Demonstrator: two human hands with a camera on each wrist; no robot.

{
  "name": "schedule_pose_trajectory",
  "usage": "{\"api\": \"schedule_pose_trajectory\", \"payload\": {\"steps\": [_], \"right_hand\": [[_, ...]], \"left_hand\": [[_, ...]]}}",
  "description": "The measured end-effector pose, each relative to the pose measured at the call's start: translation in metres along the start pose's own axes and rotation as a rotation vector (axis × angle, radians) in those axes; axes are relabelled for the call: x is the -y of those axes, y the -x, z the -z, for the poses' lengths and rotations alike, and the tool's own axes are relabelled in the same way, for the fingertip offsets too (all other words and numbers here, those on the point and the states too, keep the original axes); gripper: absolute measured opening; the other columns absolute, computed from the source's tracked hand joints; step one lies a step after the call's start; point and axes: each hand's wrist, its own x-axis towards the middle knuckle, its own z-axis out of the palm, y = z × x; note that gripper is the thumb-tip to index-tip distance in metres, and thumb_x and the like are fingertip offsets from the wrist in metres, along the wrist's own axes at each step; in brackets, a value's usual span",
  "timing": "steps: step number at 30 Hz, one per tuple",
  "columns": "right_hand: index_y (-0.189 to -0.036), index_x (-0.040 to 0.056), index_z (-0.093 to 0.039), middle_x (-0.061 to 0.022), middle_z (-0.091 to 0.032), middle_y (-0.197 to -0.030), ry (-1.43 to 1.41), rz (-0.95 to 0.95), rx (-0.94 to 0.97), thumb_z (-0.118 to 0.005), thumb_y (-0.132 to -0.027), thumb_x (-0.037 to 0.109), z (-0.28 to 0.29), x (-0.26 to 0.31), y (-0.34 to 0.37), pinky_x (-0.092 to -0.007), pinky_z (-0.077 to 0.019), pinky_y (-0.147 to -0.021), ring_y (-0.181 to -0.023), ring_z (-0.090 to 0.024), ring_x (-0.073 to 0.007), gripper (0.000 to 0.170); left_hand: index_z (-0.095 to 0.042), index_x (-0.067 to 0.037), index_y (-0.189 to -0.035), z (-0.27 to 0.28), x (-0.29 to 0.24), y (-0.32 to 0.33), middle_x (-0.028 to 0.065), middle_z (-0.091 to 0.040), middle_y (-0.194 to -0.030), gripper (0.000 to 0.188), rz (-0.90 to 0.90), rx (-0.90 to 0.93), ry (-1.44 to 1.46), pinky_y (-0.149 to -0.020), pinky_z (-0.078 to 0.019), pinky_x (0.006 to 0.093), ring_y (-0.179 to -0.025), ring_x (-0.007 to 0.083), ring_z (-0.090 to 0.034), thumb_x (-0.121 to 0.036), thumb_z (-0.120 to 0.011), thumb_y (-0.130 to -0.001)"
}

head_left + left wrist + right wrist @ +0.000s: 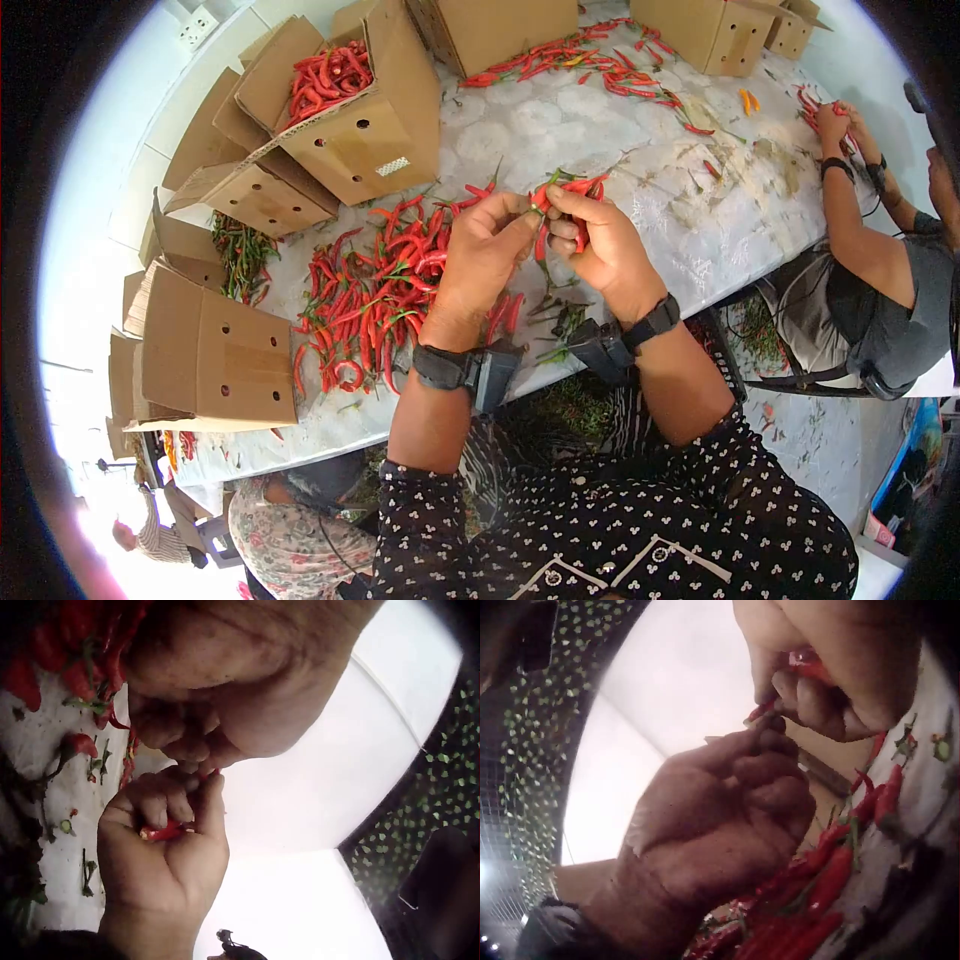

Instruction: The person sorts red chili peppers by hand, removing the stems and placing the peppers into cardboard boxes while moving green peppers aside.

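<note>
Both hands meet fingertip to fingertip above the table in the head view. My right hand (612,250) holds red chili peppers (580,186), one of them tucked in the palm under curled fingers, as the right wrist view shows with a red chili (814,670). With thumb and forefinger, my left hand (478,260) pinches the stem end of a red chili at the right fingertips; its other fingers are curled in. A large heap of red chilies (375,325) lies beside the left hand and forearm. Green stem scraps (570,322) are scattered below the right hand.
Open cardboard boxes stand left: one (375,150) with red chilies inside, another (220,350) at the near left. Green chilies (240,260) lie between boxes. More red chilies (530,62) line the table's far side. At right, another person (880,260) handles chilies.
</note>
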Motion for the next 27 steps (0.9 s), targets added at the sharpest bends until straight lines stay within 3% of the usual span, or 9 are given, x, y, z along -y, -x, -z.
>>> {"api": "schedule_pose_trajectory", "payload": {"steps": [4,9,11,12,14,16,18,22,27], "right_hand": [[-0.082,0.004,-0.058,0.0041,-0.049,-0.064,-0.182,-0.119,0.057,-0.058,-0.082,0.014,0.005,0.002,-0.002,-0.0177,-0.0251,-0.041,-0.047,-0.034,-0.0024,0.01],[-0.081,0.0049,-0.056,0.002,-0.051,-0.067,-0.391,0.004,0.076,-0.058,-0.083,0.014,0.019,0.016,-0.008,-0.0182,-0.0243,-0.041,-0.048,-0.035,-0.0032,0.01],[-0.081,0.0054,-0.056,0.0013,-0.051,-0.067,-0.373,0.086,0.019,-0.057,-0.082,0.014,0.02,0.02,-0.005,-0.0191,-0.0252,-0.042,-0.049,-0.036,-0.0045,0.009],[-0.08,0.0058,-0.056,0.0005,-0.051,-0.067,-0.351,0.162,-0.035,-0.057,-0.082,0.014,0.02,0.021,-0.003,-0.02,-0.0262,-0.043,-0.05,-0.037,-0.0058,0.009],[-0.08,0.0054,-0.055,-0.0004,-0.051,-0.069,-0.333,0.184,-0.037,-0.056,-0.081,0.015,0.023,0.019,-0.002,-0.0206,-0.0282,-0.044,-0.052,-0.038,-0.0076,0.01],[-0.081,0.0044,-0.054,-0.0024,-0.051,-0.072,-0.295,0.217,-0.031,-0.055,-0.078,0.017,0.024,0.017,-0.001,-0.0219,-0.0322,-0.047,-0.056,-0.042,-0.0113,0.013],[-0.082,0.005,-0.055,-0.0034,-0.053,-0.073,-0.262,0.223,-0.038,-0.054,-0.078,0.017,0.023,0.017,0.001,-0.0222,-0.0328,-0.047,-0.058,-0.045,-0.0125,0.013],[-0.085,0.0068,-0.057,-0.0063,-0.058,-0.078,-0.063,0.214,-0.106,-0.053,-0.078,0.02,0.016,0.015,0.006,-0.0229,-0.0351,-0.049,-0.068,-0.055,-0.0154,0.015],[-0.086,0.0073,-0.057,-0.0058,-0.059,-0.077,0.099,0.185,-0.162,-0.057,-0.08,0.021,0.01,0.011,0.005,-0.0221,-0.034,-0.045,-0.067,-0.057,-0.0149,0.015]], "left_hand": [[-0.057,-0.003,-0.083,0.0,0.001,-0.001,-0.0047,-0.049,-0.062,0.006,-0.023,0.037,0.06,-0.046,-0.0312,0.0181,-0.052,0.0025,-0.04,-0.009,-0.057,-0.082],[-0.059,-0.002,-0.08,0.0,-0.006,0.004,-0.0043,-0.051,-0.065,0.008,-0.036,0.091,0.082,-0.048,-0.0334,0.0182,-0.054,0.0019,-0.042,-0.009,-0.056,-0.083],[-0.061,-0.002,-0.076,-0.006,-0.015,0.006,0.0004,-0.055,-0.067,0.009,-0.059,0.041,-0.315,-0.052,-0.0387,0.0229,-0.056,0.0089,-0.049,-0.009,-0.057,-0.081],[-0.061,-0.002,-0.076,-0.006,-0.01,0.004,0.0004,-0.055,-0.067,0.009,-0.059,0.046,-0.314,-0.052,-0.0387,0.0229,-0.056,0.0089,-0.049,-0.009,-0.057,-0.081],[-0.062,-0.003,-0.076,-0.003,0.003,-0.003,0.0077,-0.058,-0.071,0.009,-0.546,0.106,-0.668,-0.057,-0.0429,0.0295,-0.064,0.0204,-0.056,-0.01,-0.059,-0.079],[-0.061,0.0,-0.078,-0.004,-0.004,0.001,0.0101,-0.055,-0.072,0.009,-0.505,0.097,-0.787,-0.06,-0.0428,0.0304,-0.069,0.0196,-0.054,-0.01,-0.062,-0.077],[-0.06,-0.003,-0.071,-0.004,-0.008,0.003,0.0131,-0.056,-0.075,0.016,-0.415,-0.026,-1.059,-0.063,-0.0445,0.038,-0.072,0.0301,-0.056,-0.018,-0.066,-0.07],[-0.059,-0.003,-0.068,-0.005,0.0,0.002,0.0139,-0.055,-0.074,0.021,-0.41,-0.007,-1.291,-0.065,-0.0443,0.0399,-0.075,0.0311,-0.056,-0.022,-0.068,-0.065],[-0.06,-0.002,-0.071,-0.006,0.001,-0.001,0.0162,-0.056,-0.078,0.021,-0.397,0.049,-1.501,-0.067,-0.0441,0.0433,-0.075,0.033,-0.056,-0.021,-0.065,-0.065]]}}
